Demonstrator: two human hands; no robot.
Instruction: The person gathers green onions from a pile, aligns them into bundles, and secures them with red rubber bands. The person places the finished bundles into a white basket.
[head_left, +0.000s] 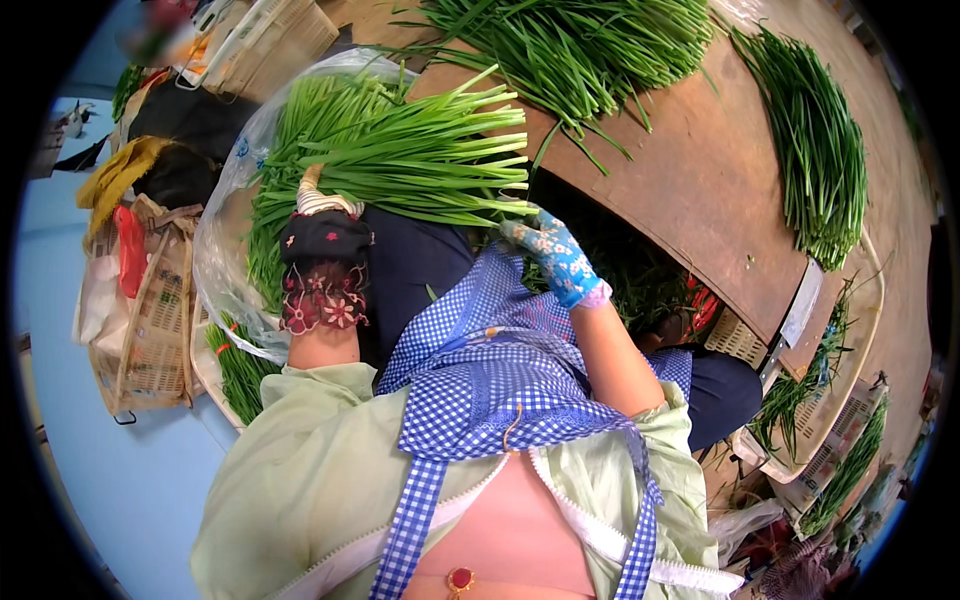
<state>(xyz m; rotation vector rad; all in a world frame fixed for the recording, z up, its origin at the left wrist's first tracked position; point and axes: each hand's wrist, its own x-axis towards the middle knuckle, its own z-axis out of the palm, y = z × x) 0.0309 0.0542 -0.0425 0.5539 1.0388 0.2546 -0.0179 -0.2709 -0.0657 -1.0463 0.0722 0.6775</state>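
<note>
My left hand (327, 196), in a striped glove below a dark embroidered cuff, grips a bunch of garlic chives (420, 154). Its thumb lies against the leaves, and the other fingers are hidden by them. The pale cut stem ends fan out to the right. Close to the lowest stem ends is my right hand (553, 251), in a blue floral glove; whether its fingers pinch a stem is unclear. More chives (281, 172) lie beneath the held bunch in a clear plastic bag (217, 247) on my left.
A brown board (660, 187) carries a large chive pile (570, 52) and a separate bundle (814, 150). At its right edge lies a knife (801, 304). A cream plastic basket (844, 375) stands at right, crates (157, 330) at left. Loose leaves (637, 277) lie below the board.
</note>
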